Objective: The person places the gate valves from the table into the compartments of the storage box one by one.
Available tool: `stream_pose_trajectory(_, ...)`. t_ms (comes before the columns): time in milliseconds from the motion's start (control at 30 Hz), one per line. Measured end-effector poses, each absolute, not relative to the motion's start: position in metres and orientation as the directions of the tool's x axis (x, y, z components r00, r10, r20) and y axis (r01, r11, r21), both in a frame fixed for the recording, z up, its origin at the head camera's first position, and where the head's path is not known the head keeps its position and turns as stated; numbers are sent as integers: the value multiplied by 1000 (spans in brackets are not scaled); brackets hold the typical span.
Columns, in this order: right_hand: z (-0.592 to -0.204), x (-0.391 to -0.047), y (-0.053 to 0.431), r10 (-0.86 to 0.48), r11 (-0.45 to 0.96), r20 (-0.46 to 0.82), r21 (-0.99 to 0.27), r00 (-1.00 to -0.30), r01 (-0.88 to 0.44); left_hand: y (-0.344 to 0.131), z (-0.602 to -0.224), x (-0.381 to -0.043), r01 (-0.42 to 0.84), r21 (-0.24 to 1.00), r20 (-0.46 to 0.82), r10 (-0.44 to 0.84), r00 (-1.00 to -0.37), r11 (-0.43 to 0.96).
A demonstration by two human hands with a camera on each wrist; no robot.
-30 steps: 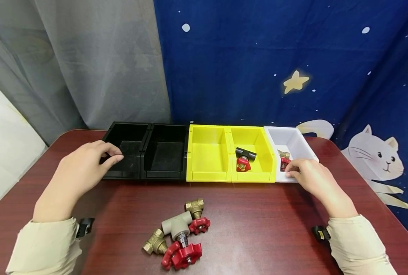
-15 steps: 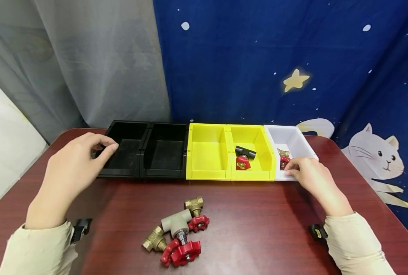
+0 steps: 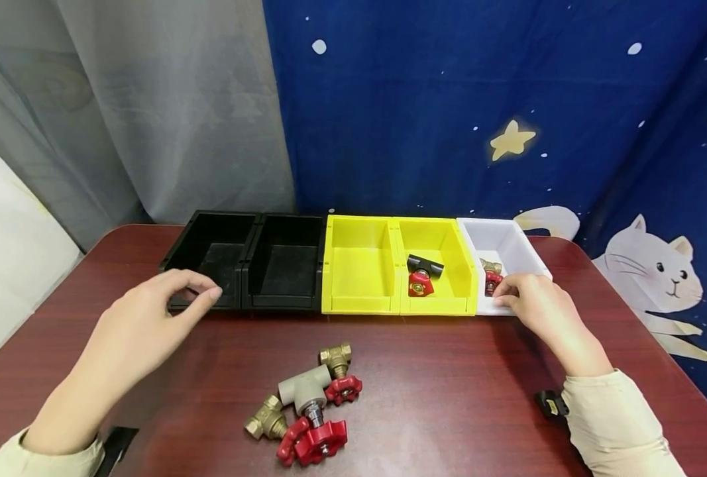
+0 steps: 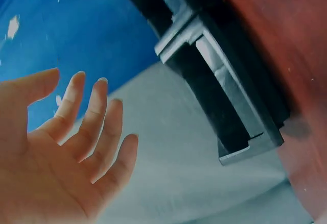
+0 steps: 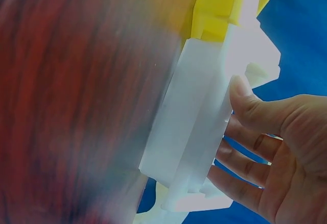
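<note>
My left hand (image 3: 150,324) hangs over the table in front of the leftmost black bin (image 3: 210,265). Its fingers are loosely bent and hold nothing, as the left wrist view confirms. My right hand (image 3: 538,308) is at the front of the white bin (image 3: 517,248), thumb by the front rim and fingers reaching over it, close to a brass valve with a red handwheel (image 3: 493,279) inside. In the right wrist view its fingers (image 5: 245,163) are relaxed with nothing gripped. On the table lie two brass valves (image 3: 336,361) (image 3: 268,419) and a grey tee valve (image 3: 307,391) with red handwheels.
Right of the leftmost bin stand a second black bin (image 3: 287,265) and two yellow bins (image 3: 362,262) (image 3: 448,245). A black tee valve with a red handle (image 3: 423,271) lies in the right yellow bin. Curtains (image 3: 389,99) hang behind the table (image 3: 436,397).
My left hand has drawn back from over the leftmost black bin, toward me and lower in view. My right hand has stayed nearly still at the white bin.
</note>
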State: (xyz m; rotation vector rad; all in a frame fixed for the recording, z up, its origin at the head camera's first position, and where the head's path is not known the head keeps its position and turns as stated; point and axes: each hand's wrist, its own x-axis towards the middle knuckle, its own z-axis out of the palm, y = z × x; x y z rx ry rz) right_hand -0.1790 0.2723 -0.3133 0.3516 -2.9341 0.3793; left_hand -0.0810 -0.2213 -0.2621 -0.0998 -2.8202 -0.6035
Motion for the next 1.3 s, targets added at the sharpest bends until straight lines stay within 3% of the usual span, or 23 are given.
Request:
stream_pose_trajectory(200, -314, -179, 272, -214, 939, 200, -227, -956, -258, -199, -269, -66, 177, 347, 187, 116, -975, 921)
stream_pose_trajectory(467, -314, -178, 272, -205, 942, 196, -225, -959, -248, -172, -277, -48, 151, 345, -29, 172, -985, 926)
stream_pose_trajectory(800, -314, -179, 271, -204, 945, 193, -217, -960, -244, -163, -299, -35, 159, 398, -282, 286, -916, 904)
stream_pose_trajectory(933, -314, -179, 270, -203, 946, 191, -213, -960, -242, -165, -310, -30, 188, 443, -315, 348, -883, 877)
stream_pose_trajectory(1067, -313, -178, 270, -203, 946, 187, -215, -961, -241, -164, -317, -28, 206, 449, -282, 357, -891, 869)
stream_pose_trajectory(1300, -313, -177, 270, -201, 946, 187, -219, -962, -240, -156, -322, -30, 80, 499, -339, 280, -898, 863)
